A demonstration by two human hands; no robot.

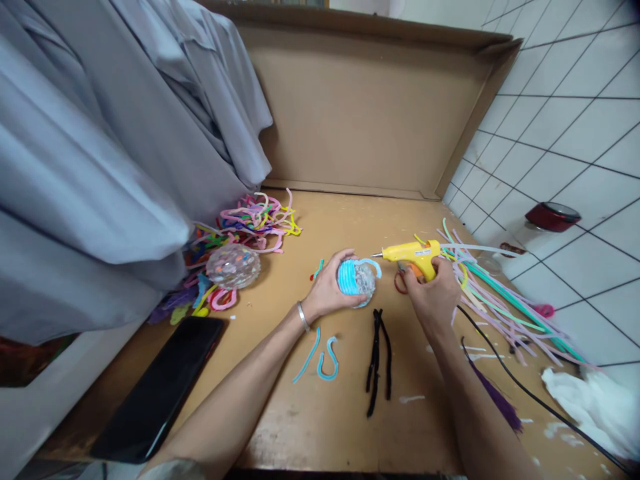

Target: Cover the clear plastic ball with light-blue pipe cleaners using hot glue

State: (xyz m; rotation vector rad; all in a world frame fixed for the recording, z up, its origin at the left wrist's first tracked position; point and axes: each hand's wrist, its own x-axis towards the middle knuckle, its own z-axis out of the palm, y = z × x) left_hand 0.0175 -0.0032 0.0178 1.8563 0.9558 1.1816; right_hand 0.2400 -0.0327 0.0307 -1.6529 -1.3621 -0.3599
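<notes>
My left hand (pixel 327 290) is closed around a ball (pixel 366 283) partly covered with rows of light blue pipe cleaner (pixel 350 279). The ball's right side is bare and looks greyish and clear, and a loose blue end curls over its top. In my right hand (pixel 436 293) is a yellow hot glue gun (pixel 413 255), its metal nozzle pointing left, close to that loose end. A translucent glue stick (pixel 480 249) sticks out of the gun's back. Below the ball lie two short blue pipe cleaner pieces (pixel 329 363) and several black ones (pixel 375 363).
Colourful pipe cleaners (pixel 260 217) are heaped at the left beside a clear ball (pixel 233 265). A black phone (pixel 160 390) lies front left. Long pipe cleaners (pixel 500 300), a black cord (pixel 520 387) and white tissue (pixel 585 407) are at right. Grey cloth (pixel 90 167) hangs at left; cardboard (pixel 360 113) stands behind.
</notes>
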